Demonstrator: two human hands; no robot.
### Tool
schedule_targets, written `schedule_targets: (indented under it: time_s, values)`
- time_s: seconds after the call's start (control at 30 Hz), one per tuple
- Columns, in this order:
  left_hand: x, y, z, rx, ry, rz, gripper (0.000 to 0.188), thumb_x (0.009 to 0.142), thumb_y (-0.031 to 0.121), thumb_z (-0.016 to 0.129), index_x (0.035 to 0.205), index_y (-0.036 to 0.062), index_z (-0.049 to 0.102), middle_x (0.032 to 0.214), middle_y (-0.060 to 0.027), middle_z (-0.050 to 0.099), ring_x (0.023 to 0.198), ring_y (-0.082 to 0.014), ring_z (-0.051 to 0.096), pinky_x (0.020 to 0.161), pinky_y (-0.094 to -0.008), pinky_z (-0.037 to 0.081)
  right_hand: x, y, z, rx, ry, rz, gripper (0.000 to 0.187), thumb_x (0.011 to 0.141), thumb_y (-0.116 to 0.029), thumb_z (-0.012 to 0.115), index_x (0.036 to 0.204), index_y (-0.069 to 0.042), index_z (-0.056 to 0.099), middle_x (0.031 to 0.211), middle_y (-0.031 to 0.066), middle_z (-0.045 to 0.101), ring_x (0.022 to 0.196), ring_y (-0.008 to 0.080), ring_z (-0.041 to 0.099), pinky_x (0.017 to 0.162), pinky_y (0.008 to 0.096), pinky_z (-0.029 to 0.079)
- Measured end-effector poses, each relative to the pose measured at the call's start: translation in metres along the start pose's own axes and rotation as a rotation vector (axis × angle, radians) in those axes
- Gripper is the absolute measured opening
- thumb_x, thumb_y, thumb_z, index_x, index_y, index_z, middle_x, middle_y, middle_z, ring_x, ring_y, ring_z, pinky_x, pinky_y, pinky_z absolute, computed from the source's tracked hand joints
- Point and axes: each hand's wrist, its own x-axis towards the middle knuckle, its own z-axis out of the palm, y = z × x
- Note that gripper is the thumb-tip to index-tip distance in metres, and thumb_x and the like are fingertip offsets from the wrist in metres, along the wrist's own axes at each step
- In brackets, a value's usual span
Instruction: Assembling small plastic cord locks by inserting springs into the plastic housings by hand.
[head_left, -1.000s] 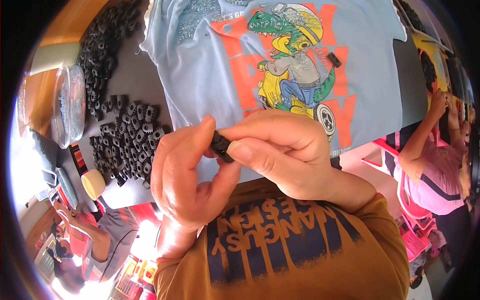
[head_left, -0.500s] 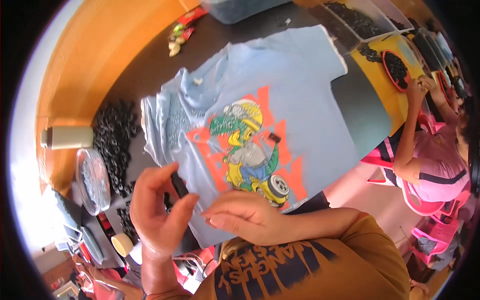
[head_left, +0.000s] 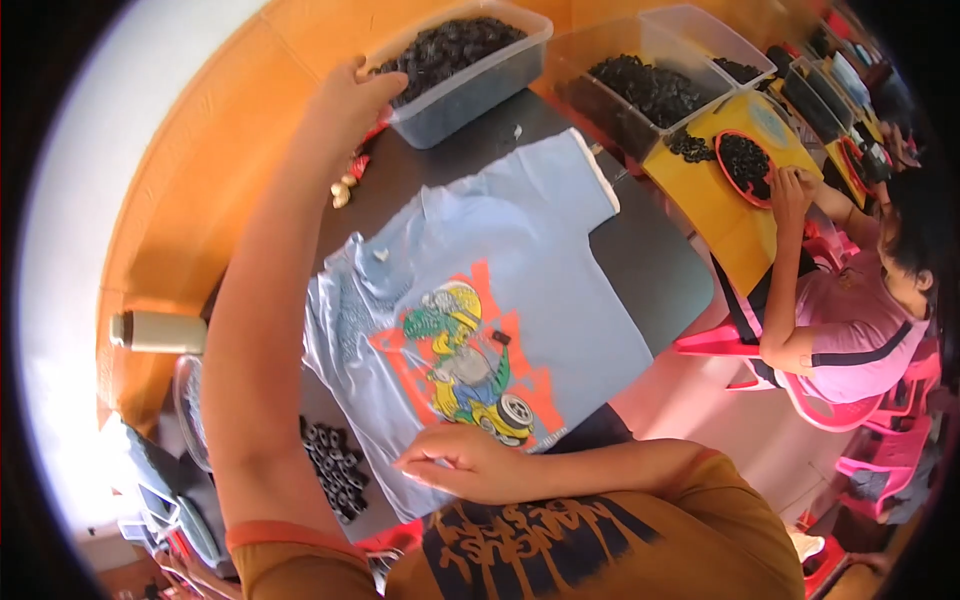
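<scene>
My left hand (head_left: pixel 360 98) reaches out to the far left, at the near left corner of a clear plastic tub (head_left: pixel 470 118) heaped with small black pieces (head_left: pixel 450 48). Its fingers are apart, and nothing shows between them. Close to my body, my right hand (head_left: pixel 465 464) is curled, thumb against fingers, over the lower edge of a light blue T-shirt (head_left: pixel 540 220). Whatever it may hold is hidden. The shirt is spread on the dark table, with a cartoon crocodile print (head_left: pixel 465 365) facing up and its left side bunched.
Small black ring-like parts (head_left: pixel 335 470) lie beside my left arm. Past it are a pale flask (head_left: pixel 158 332) and a clear round container (head_left: pixel 188 400). Wrapped sweets (head_left: pixel 345 188) lie below the tub. At right, a person in pink (head_left: pixel 860 335) works near a red-rimmed tray (head_left: pixel 745 168).
My left hand has moved from in front of my body up to the far tub. My right hand stays near the shirt's lower edge. The view has shifted, showing more of the tub.
</scene>
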Motion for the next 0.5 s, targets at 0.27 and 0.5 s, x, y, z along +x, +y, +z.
schedule_targets:
  time_s: [0.27,0.5]
  values:
    - [-0.122,-0.093,-0.068,0.432,-0.118,0.202,0.03,0.088,0.019,0.059,0.108,-0.0033,0.061,0.096,-0.0062,0.062,0.087,-0.0106,0.058,0.077,-0.0252,0.046,-0.008,-0.052,-0.054,-0.139,-0.227,-0.01,0.02,0.086,-0.01,0.064,0.103,-0.002,0.064,0.094,0.01,0.064,0.085,0.022,0.063,0.073,0.0302,0.049]
    - [-0.155,-0.126,-0.093,0.487,-0.026,-0.084,0.044,0.086,0.029,0.061,0.116,-0.0022,0.057,0.112,-0.0151,0.06,0.095,-0.0234,0.06,0.083,-0.0325,0.047,0.103,-0.041,-0.148,-0.957,0.187,-0.133,0.037,0.084,-0.022,0.065,0.113,0.0,0.06,0.113,0.0134,0.059,0.105,0.0241,0.056,0.09,0.0303,0.044]
